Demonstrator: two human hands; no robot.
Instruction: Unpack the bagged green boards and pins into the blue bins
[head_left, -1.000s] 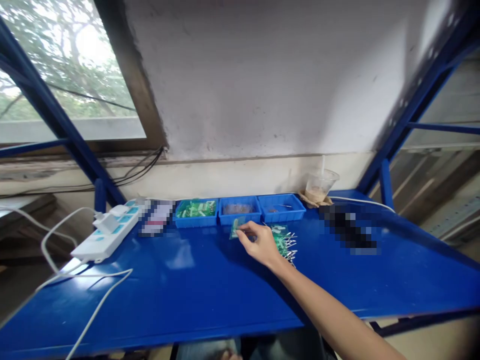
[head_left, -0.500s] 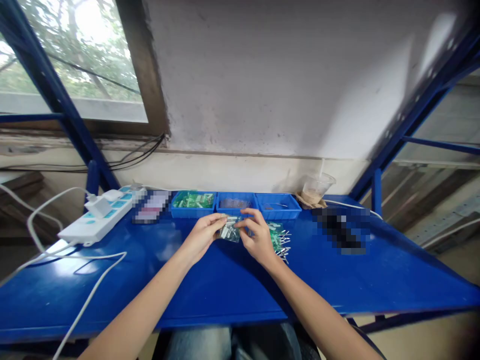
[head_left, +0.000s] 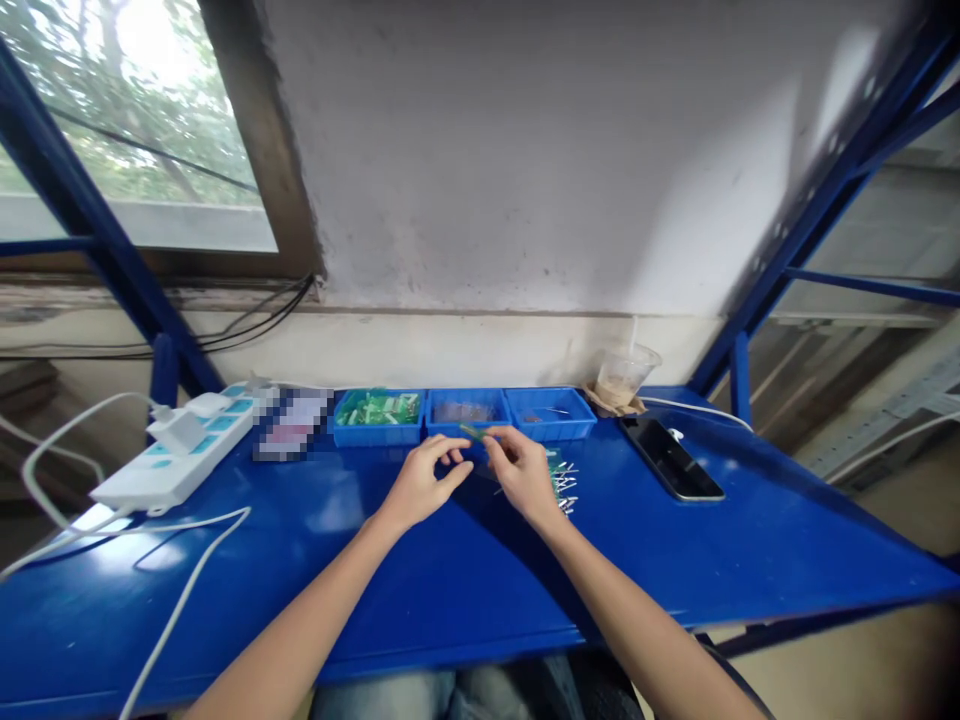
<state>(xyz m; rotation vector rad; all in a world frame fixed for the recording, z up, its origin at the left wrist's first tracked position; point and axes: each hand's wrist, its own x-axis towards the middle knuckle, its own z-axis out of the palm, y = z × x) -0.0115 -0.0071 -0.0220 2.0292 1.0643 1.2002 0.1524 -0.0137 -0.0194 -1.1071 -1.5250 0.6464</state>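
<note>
My right hand (head_left: 521,475) pinches a small green circuit board (head_left: 472,432) between thumb and fingers, tilted so that mostly its narrow side shows. Just left of it, my left hand (head_left: 429,482) has its thumb and fingers apart, with nothing visible between them. Partly hidden behind my right hand, green boards with metal pins (head_left: 564,490) lie on the blue table. Beyond my hands stand three blue bins: the left bin (head_left: 379,435) holds green boards, the middle bin (head_left: 457,394) small clear pieces, and the right bin (head_left: 551,430) a few thin pins.
At the left lies a white power strip (head_left: 180,465) with a loose white cable (head_left: 196,570) across the blue table (head_left: 420,600). A blurred-out phone-like thing (head_left: 294,425) is beside it. A black phone (head_left: 671,460) and a plastic cup (head_left: 624,375) are at the right.
My left hand has let go of the circuit board and its fingers have spread. My right hand keeps the board, now turned nearly edge-on. The camera view has shifted slightly.
</note>
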